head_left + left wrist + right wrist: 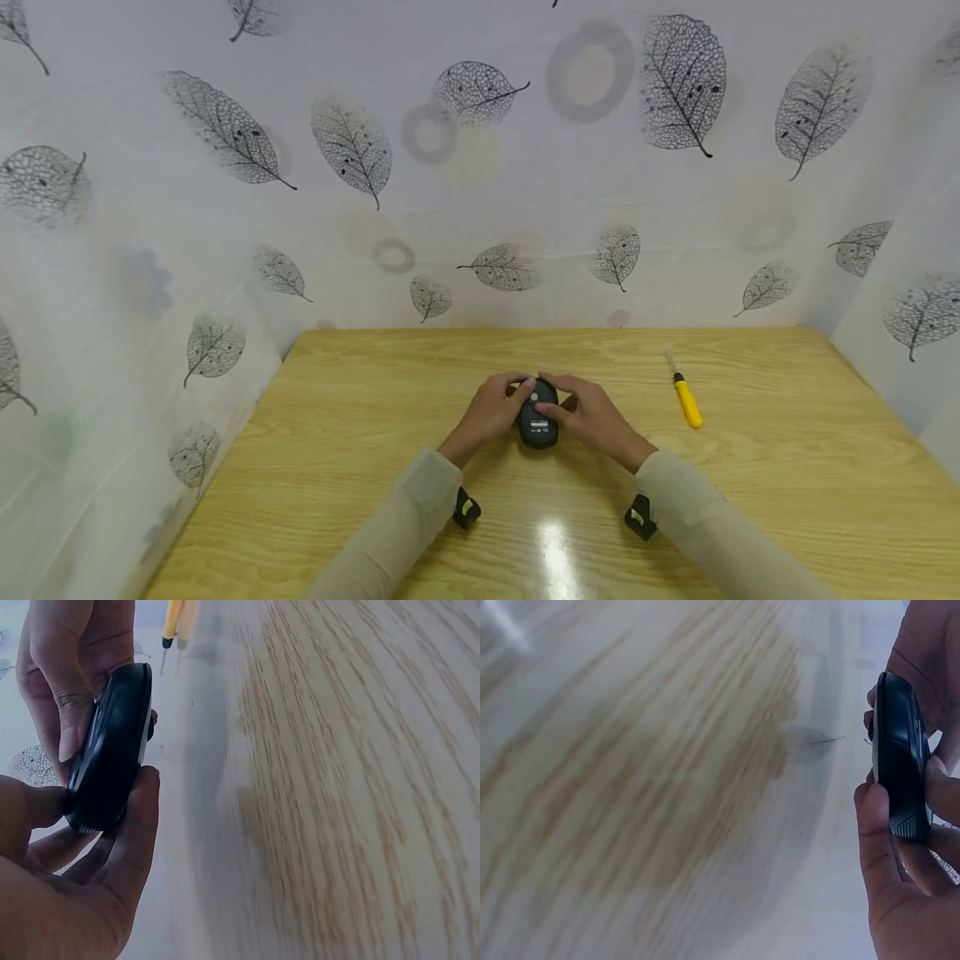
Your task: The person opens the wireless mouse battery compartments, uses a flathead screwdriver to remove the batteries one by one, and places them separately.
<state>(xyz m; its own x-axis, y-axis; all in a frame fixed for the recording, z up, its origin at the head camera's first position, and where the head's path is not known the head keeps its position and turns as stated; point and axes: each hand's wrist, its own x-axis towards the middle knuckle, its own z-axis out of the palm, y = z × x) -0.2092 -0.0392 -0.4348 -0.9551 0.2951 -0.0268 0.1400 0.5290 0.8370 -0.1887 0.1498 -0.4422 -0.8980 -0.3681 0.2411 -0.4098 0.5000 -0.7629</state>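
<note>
Both hands hold a black computer mouse (538, 429) above the wooden table, its underside with a white label turned up toward the head camera. My left hand (491, 410) grips the mouse's left side, its thumb on the underside near the far end. From the other side my right hand (594, 417) grips it, with the thumb lying across the underside. In the left wrist view the mouse (112, 746) appears edge-on, pinched between thumb and fingers. The right wrist view shows the mouse (901, 757) edge-on too, with fingertips at its near end.
A screwdriver (688, 404) with a yellow handle lies on the table (360, 417) to the right of the hands. Behind the table hangs a white curtain (525, 183) with a leaf print. Black straps with cameras are worn at both wrists.
</note>
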